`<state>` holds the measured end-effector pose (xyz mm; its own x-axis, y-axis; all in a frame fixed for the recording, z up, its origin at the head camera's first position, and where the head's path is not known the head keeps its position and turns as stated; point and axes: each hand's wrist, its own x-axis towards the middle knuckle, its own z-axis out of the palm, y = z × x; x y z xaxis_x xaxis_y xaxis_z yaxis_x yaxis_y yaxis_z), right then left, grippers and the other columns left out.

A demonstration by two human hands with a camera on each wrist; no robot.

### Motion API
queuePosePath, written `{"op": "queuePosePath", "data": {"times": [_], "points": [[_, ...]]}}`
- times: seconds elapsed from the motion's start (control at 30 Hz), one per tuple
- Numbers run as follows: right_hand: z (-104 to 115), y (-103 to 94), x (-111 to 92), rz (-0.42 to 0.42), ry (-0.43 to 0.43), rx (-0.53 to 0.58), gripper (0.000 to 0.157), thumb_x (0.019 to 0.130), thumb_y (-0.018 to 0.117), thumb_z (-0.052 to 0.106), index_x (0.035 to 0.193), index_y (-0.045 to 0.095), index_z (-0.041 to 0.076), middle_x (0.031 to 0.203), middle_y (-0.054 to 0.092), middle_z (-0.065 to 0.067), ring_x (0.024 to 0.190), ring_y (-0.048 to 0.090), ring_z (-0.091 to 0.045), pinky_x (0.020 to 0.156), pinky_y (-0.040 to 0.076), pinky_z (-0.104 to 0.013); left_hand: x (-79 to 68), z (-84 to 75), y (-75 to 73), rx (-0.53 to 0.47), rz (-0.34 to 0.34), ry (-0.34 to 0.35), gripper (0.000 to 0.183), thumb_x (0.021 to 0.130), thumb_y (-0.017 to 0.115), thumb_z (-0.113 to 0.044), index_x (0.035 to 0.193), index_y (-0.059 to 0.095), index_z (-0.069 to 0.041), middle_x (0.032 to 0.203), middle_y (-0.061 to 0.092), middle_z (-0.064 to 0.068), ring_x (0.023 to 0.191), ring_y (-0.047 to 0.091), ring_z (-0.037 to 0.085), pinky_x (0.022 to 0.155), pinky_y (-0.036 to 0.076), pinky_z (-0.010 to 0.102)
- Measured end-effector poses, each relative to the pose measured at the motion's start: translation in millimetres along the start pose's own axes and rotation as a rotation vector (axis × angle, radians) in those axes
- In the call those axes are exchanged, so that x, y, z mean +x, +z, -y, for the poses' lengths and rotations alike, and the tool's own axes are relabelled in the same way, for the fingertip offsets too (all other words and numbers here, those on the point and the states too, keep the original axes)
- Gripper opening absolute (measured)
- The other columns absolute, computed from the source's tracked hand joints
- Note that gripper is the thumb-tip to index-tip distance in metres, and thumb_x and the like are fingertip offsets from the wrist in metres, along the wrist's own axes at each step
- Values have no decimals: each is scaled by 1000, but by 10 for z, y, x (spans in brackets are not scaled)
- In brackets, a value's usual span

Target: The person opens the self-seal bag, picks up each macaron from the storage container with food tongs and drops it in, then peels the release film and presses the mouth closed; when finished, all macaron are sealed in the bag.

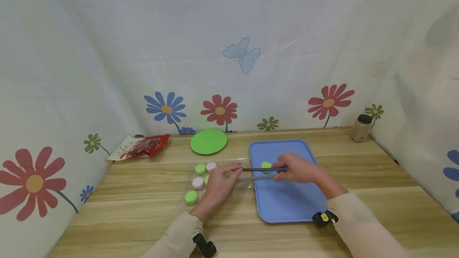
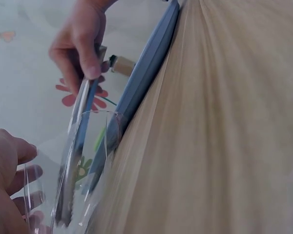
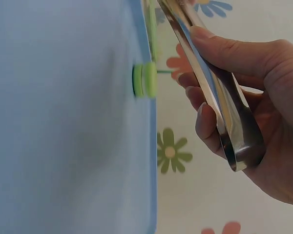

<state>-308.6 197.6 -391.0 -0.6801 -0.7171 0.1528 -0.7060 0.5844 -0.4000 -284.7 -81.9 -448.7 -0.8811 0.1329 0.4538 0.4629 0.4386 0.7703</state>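
My right hand [image 1: 299,168] grips metal tongs [image 1: 256,169] over the blue tray [image 1: 287,206], thumb on one arm and fingers on the other. Their two arms are spread and reach left toward my left hand [image 1: 219,182]. In the right wrist view, a green macaron [image 3: 145,80] sits on the blue tray. Green and pale pink macarons [image 1: 198,183] lie in a clear plastic tray [image 1: 247,161] on the left. My left hand is over that clear tray, thumb apart from the relaxed fingers [image 2: 33,175], which show through the plastic in the left wrist view. It partly covers the macarons.
A green plate [image 1: 208,141] lies behind the clear tray. Farther left is a red and white snack packet [image 1: 147,146]. A jar with a black lid [image 1: 361,128] stands at the back right, where the wooden table [image 1: 387,206] meets a flower-printed curtain [image 1: 283,71].
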Motion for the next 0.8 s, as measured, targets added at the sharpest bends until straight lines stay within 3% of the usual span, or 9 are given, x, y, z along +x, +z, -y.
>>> {"op": "queuePosePath", "data": {"times": [0.2, 0.43, 0.63, 0.8], "points": [[-182, -129, -328, -54, 23, 2, 33, 86, 80, 16, 112, 74, -4, 72, 49, 8, 66, 41, -8, 56, 37, -23, -17, -20, -7, -4, 10, -23, 20, 93, 72, -16, 110, 77, -6, 122, 70, 11, 119, 63, 25, 105, 46, 43], [-349, -352, -635, -92, 85, 18, 36, 86, 80, 16, 112, 72, -8, 78, 55, 7, 67, 46, -7, 55, 42, -23, -2, -23, -12, 4, 0, -31, 17, 93, 73, -16, 108, 77, -11, 122, 70, 7, 118, 64, 23, 105, 46, 41], [-527, -439, -776, -95, 147, -2, 39, 84, 82, 15, 112, 71, -11, 74, 56, 6, 65, 44, -8, 55, 39, -23, -8, -14, -14, 0, -5, -8, 17, 93, 73, -17, 108, 78, -10, 120, 71, 5, 117, 65, 24, 104, 47, 42], [-627, -448, -825, -74, 149, 20, 40, 83, 82, 16, 112, 71, -9, 79, 64, 6, 66, 48, -8, 56, 43, -24, -4, -3, -3, 3, -6, -6, 16, 93, 73, -17, 107, 78, -11, 119, 71, 4, 117, 65, 23, 104, 47, 40]]}}
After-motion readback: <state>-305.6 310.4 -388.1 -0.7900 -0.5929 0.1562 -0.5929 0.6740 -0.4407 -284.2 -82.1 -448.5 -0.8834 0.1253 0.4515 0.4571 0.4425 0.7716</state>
